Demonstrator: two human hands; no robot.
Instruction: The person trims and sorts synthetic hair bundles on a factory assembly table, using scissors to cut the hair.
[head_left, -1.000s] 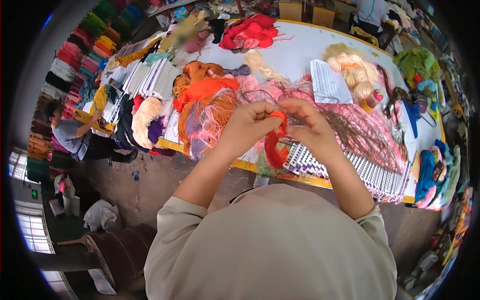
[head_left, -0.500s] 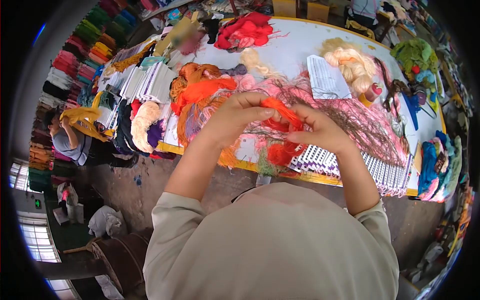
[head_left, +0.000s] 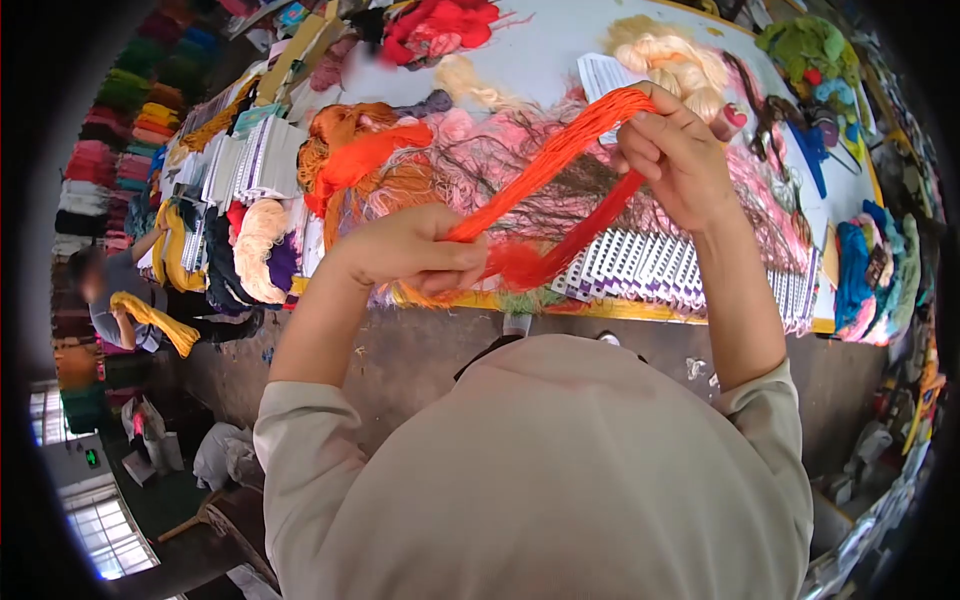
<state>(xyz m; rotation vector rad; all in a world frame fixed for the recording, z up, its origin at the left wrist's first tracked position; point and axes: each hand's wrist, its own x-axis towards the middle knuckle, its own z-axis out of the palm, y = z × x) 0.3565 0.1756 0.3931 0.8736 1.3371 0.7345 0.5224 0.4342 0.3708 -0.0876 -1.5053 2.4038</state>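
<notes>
Several apparent cards (head_left: 645,266) behind held skein (head_left: 555,158).

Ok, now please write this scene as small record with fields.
Held thing: bright orange-red yarn skein, spanning both hands, lower strand sagging
Left hand: closed on its nearer end
Right hand: raised, gripping its farther end
Underneath: tangled pink-and-brown yarn on white yellow-edged table
Picture's left: person in grey top, holding yellow yarn
</notes>
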